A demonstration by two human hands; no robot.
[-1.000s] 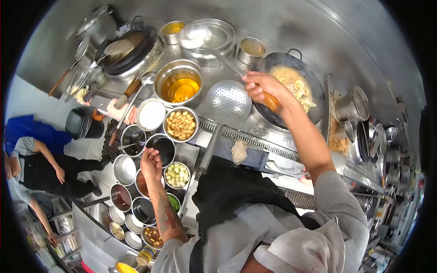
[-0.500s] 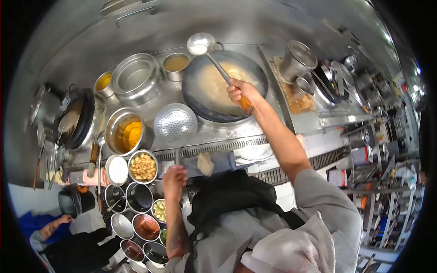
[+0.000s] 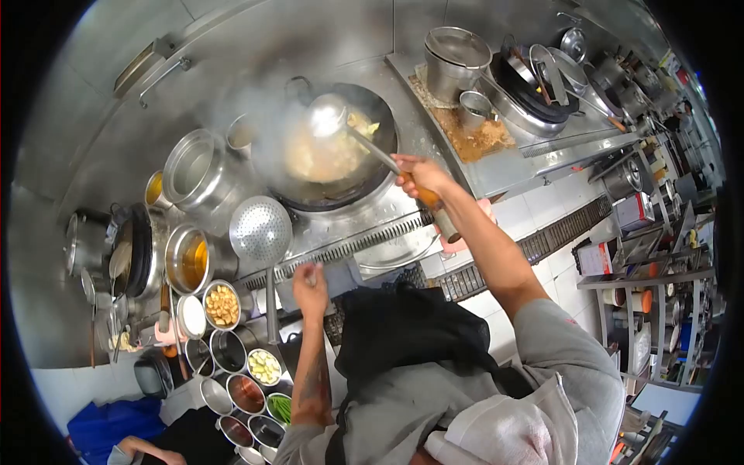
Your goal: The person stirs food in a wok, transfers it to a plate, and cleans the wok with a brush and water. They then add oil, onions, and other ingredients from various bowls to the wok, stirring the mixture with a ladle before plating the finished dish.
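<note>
My right hand [image 3: 421, 178] grips the wooden handle of a long metal ladle [image 3: 327, 116]. The ladle's bowl is over a large black wok [image 3: 385, 112], where pale food [image 3: 329, 155] lies under rising steam. My left hand [image 3: 310, 285] is near the counter's front edge, its fingers curled together; whether anything small is between them is unclear. Just left of it lies a perforated skimmer [image 3: 261, 229], its handle pointing toward me. A grey cloth [image 3: 341, 277] lies on the edge to the right of my left hand.
Metal pots [image 3: 194, 172], a bowl of golden-brown pieces [image 3: 222, 305] and several ingredient containers [image 3: 246, 394] stand at the left. A co-worker's arm [image 3: 147, 449] shows at lower left. Strainers and a second wok [image 3: 535, 101] occupy the back right.
The view has turned. The ladle's bowl has moved from behind the wok to over it. Thick steam now rises, and yellowish pieces show in the wok. The beige lump on the front edge is no longer seen.
</note>
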